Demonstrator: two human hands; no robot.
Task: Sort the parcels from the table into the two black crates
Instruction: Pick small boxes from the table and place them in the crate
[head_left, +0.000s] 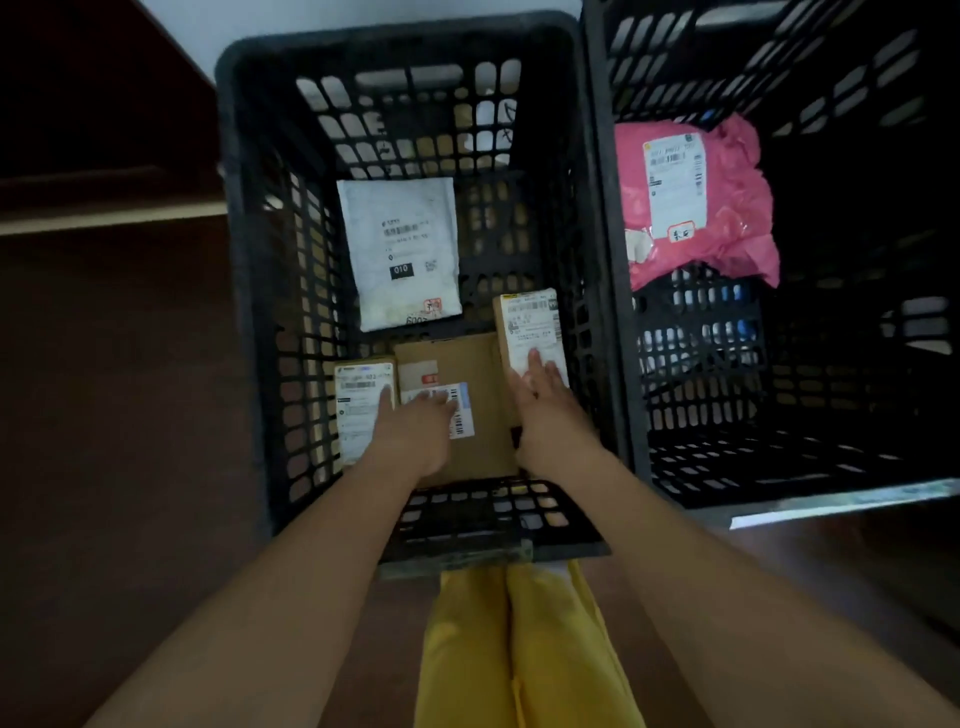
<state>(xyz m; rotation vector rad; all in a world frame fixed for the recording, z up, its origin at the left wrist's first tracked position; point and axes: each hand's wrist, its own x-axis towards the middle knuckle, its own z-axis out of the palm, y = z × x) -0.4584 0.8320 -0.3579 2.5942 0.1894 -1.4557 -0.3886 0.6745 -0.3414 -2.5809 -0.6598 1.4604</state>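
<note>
Inside the left crate (244, 218), near end: both of the person's hands reach down among the parcels lying on the crate floor.

Left hand (415, 431): fingers straight and spread, resting flat on the flat brown box (470, 415) and across its white barcode label; the fingertips also reach the edge of the small box (358, 405) at the left. It grips nothing.

Right hand (543, 400): fingers straight, laid against the near end of the narrow box (530, 332), which leans tilted at the right side of the flat brown box. No grip shows.

White mailer (400, 252): lies flat further back in the same crate, apart from both hands.

Pink bag (711, 208): lies in the right crate (602, 260), alone as far as can be seen.

Step in hand, as a judgement: arranging parcels already dropped in the left crate, pressing them to lie flat and close. The next move likely calls for easing the tilted narrow box down beside the flat one, then lifting both hands out to fetch another parcel; the table is not in view.

Writing: the white mailer carries a black patch reading "010", a barcode and a small red stamp too blurred to read. The pink bag has a white shipping label with a red stamp, illegible. Labels on the three boxes show barcodes and print too blurred to make out. No brand can be read.
</note>
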